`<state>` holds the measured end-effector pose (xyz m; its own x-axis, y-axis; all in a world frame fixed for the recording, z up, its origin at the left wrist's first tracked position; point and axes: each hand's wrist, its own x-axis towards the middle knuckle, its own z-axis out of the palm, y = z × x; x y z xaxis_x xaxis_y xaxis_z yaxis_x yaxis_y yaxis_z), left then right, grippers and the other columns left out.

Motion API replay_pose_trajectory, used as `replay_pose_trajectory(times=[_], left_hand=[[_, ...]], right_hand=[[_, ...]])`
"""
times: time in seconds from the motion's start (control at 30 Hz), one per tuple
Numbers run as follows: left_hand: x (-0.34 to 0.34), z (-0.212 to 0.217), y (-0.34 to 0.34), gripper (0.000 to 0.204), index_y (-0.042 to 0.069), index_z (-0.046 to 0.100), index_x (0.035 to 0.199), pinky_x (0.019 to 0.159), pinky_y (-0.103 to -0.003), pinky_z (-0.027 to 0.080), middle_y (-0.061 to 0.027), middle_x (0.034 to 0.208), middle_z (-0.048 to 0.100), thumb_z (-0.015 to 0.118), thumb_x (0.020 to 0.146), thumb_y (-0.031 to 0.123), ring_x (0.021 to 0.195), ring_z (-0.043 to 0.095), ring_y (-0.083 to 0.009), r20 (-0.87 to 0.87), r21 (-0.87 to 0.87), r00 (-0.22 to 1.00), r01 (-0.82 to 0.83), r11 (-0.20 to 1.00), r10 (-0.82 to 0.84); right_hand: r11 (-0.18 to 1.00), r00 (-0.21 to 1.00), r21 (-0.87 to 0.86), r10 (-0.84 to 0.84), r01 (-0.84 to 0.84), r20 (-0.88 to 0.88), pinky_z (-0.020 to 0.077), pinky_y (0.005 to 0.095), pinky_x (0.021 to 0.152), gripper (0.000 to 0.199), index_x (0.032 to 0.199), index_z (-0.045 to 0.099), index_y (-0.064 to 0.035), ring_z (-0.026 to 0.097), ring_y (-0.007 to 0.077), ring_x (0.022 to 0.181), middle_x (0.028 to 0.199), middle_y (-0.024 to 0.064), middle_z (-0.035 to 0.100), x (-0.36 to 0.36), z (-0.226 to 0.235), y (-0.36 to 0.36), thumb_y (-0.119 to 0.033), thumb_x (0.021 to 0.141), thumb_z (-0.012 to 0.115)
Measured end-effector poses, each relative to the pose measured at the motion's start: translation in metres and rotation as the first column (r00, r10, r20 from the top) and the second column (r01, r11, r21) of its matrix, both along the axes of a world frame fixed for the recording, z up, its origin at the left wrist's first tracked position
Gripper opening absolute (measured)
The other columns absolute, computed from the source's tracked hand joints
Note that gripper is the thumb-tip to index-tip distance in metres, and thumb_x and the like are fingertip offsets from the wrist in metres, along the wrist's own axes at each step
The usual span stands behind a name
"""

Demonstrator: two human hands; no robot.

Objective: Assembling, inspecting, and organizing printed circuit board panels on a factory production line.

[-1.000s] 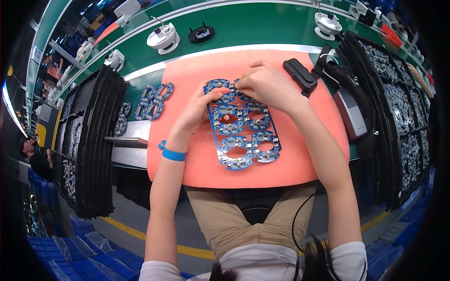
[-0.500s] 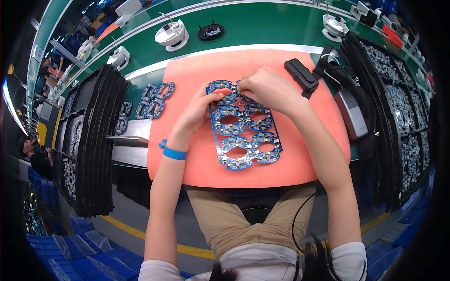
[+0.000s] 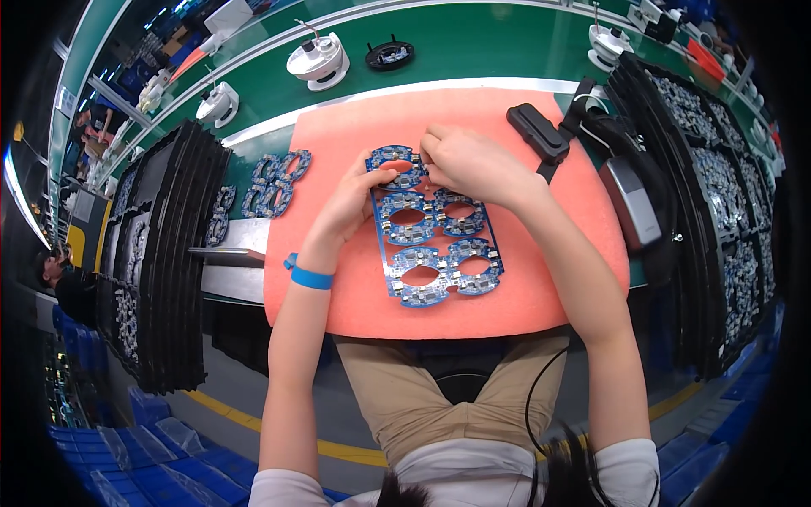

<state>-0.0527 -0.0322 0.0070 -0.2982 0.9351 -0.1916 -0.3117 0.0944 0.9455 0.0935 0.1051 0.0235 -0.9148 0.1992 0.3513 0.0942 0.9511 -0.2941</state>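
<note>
A blue circuit board panel (image 3: 408, 252), made of ring-shaped boards joined in two columns, lies over a pink foam mat (image 3: 338, 304). My left hand (image 3: 353, 190) grips the panel's far left corner, its thumb laid over the top-left ring and its other fingers mostly hidden. At the far right of the panel, my right hand (image 3: 473, 169) is closed with its fingertips on the top-right ring. That ring is almost wholly covered by the hand. A blue wristband (image 3: 310, 275) circles my left wrist.
Separated ring boards (image 3: 277, 184) lie left of the mat. Stacked black trays (image 3: 173, 262) stand at left, and board-filled black trays (image 3: 705, 211) at right. A black device (image 3: 538, 133) rests on the mat's far right. White round housings (image 3: 318, 61) stand on the green conveyor (image 3: 473, 42).
My right hand has turned and shifted a little to the left at the top-right ring. My left hand keeps its grip, and the panel has moved slightly left.
</note>
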Motion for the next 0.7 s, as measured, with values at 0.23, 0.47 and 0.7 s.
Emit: replay_pose_trajectory(times=[0.23, 0.47, 0.7], left_hand=[[-0.001, -0.004, 0.000, 0.033, -0.002, 0.043, 0.116, 0.083, -0.032, 0.050, -0.0139, 0.110, 0.056, 0.048, 0.085, 0.007, 0.096, 0.059, -0.0203, -0.026, 0.022, 1.000, -0.010, 1.000, 0.011], [0.001, -0.001, 0.001, 0.025, 0.002, 0.042, 0.113, 0.078, -0.031, 0.052, -0.0128, 0.108, 0.057, 0.045, 0.089, 0.009, 0.093, 0.060, -0.0197, 0.005, 0.050, 0.999, -0.036, 0.998, 0.036], [0.002, 0.003, -0.001, 0.026, 0.004, 0.046, 0.114, 0.081, -0.032, 0.050, -0.0092, 0.107, 0.058, 0.045, 0.091, 0.016, 0.095, 0.059, -0.0176, 0.044, 0.032, 0.999, -0.022, 0.999, 0.021]], right_hand=[[0.953, 0.989, -0.276, 0.142, -0.128, 0.031, 0.0468, 0.0362, 0.070, 0.021, 0.090, 0.052, 0.0020, 0.058, 0.0286, 0.080, 0.087, 0.0136, 0.056, 0.007, 0.016, 0.002, -0.013, 0.077, 0.059], [0.988, 0.982, -0.099, 0.101, -0.118, -0.157, 0.0475, 0.0357, 0.069, 0.016, 0.087, 0.060, -0.0019, 0.059, 0.0259, 0.079, 0.090, 0.0089, 0.058, -0.003, 0.000, 0.001, -0.012, 0.075, 0.060], [0.998, 0.985, -0.029, 0.047, -0.052, -0.166, 0.0475, 0.0374, 0.068, 0.013, 0.085, 0.059, -0.0029, 0.059, 0.0271, 0.078, 0.085, 0.0101, 0.059, -0.006, -0.001, -0.005, -0.012, 0.075, 0.059]])
